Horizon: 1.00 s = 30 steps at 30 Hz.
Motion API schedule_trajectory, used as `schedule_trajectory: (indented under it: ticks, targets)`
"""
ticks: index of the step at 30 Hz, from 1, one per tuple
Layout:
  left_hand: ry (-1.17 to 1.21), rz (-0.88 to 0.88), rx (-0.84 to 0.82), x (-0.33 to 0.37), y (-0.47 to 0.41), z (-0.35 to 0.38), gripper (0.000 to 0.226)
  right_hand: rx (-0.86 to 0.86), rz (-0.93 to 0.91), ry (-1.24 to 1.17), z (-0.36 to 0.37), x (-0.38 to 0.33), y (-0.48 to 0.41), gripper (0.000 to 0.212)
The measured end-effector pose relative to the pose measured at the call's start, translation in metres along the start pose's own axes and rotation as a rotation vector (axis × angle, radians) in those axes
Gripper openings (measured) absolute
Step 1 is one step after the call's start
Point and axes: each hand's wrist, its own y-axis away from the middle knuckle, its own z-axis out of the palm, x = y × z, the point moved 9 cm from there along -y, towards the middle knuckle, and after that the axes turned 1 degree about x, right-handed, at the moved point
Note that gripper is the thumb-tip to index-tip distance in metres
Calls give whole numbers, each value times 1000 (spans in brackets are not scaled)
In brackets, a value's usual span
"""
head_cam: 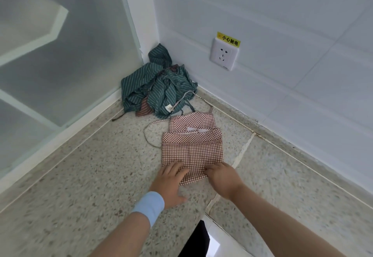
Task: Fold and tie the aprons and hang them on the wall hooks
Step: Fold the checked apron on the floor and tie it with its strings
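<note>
A red-and-white checked apron (pixel 191 149) lies partly folded on the speckled stone surface (pixel 90 176). Its thin strap (pixel 147 135) loops off to the left. My left hand (pixel 169 182) rests flat on the apron's near-left corner with fingers spread and the thumb on the stone. At the near-right edge my right hand (pixel 222 178) pinches the fabric with its fingertips curled into the fold. A crumpled heap of green striped aprons (pixel 157 87) sits in the corner behind, with a brown striped piece showing in it. No wall hooks are in view.
Frosted glass panels (pixel 60 55) close off the left side and a white tiled wall (pixel 302 85) the right. On the wall is a white power socket (pixel 224 54) under a yellow warning label. A pale grout seam (pixel 242 152) crosses the surface beside the apron.
</note>
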Motion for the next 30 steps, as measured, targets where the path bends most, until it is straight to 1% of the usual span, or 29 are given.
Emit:
schedule_trajectory:
  ticks: [1,3,4,5,7,9,11,13,15,18,20,22,24,25,26,27,28,29,30]
  targets:
    - [30,-9,22,0,3,-5,84,-22,6,-62,-5,0,1,24]
    - [116,-35,41,-1,10,-16,59,-85,61,-225,-15,3,7,24]
    - [174,-67,24,-3,14,-22,47,-114,89,-287,-22,4,12,26]
    - [260,-114,-25,-8,15,-22,42,-142,109,-332,-27,7,14,28]
    - [446,-197,-147,-15,18,-24,42,-197,156,-427,-36,13,19,29]
    - [550,-202,-239,-17,18,-31,38,-234,196,-485,-43,21,23,25]
    - [655,-197,-300,-19,16,-37,35,-241,215,-479,-47,29,24,23]
    - [738,-216,-303,-22,11,-37,31,-189,213,-401,-49,35,22,21]
    - [691,-264,-202,-33,2,-35,29,-97,216,-306,-51,39,16,24]
    - [547,-403,-22,-49,-9,-32,34,23,204,-165,-53,42,1,29]
    - [397,-475,68,-53,-11,-32,42,55,202,-63,-50,42,-10,32]
    - [198,-487,223,-48,-10,-40,47,38,221,-56,-42,43,-21,30]
    - [103,-377,385,-31,-15,-44,50,-5,226,-26,-33,42,-37,27]
    - [102,-265,431,-15,-18,-43,50,1,222,7,-33,41,-40,27]
    - [87,-133,442,4,-22,-37,49,24,214,57,-35,38,-42,26]
    - [55,-20,418,20,-28,-28,47,53,213,112,-37,37,-45,26]
    - [11,52,373,32,-35,-16,47,83,217,158,-38,35,-47,27]
    - [-35,73,313,38,-41,-4,49,114,215,184,-37,33,-48,29]
    - [-67,55,253,39,-47,7,52,149,197,189,-35,28,-47,32]
